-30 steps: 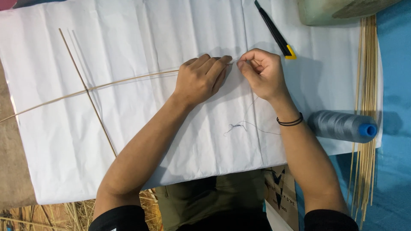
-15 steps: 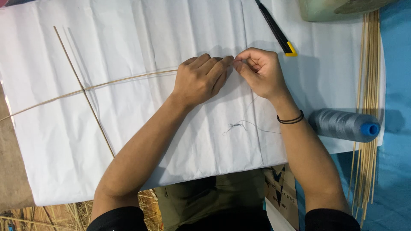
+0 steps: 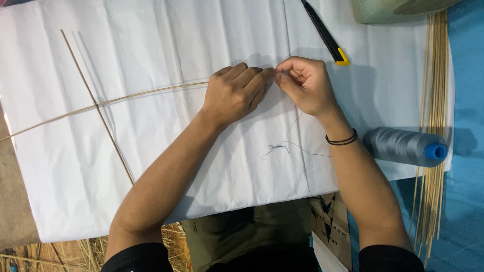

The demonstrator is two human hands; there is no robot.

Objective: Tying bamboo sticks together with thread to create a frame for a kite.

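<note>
A large white sheet of thin paper covers the work surface. On it lie a long bowed stick and a straight thin stick crossing it at the left. My left hand rests curled over the right end of the bowed stick, pressing it to the paper. My right hand meets it fingertip to fingertip, pinching a thin grey thread that trails down across the paper. Whether the thread is wound on the stick is hidden by my fingers.
A grey thread spool with a blue core lies at the right. A bundle of thin sticks runs along the right edge on blue cloth. A black and yellow utility knife lies above my right hand. Straw shows at bottom left.
Both hands stay together at the stick's end; only slight finger movement of the right hand. The sticks and the spool have not moved.
</note>
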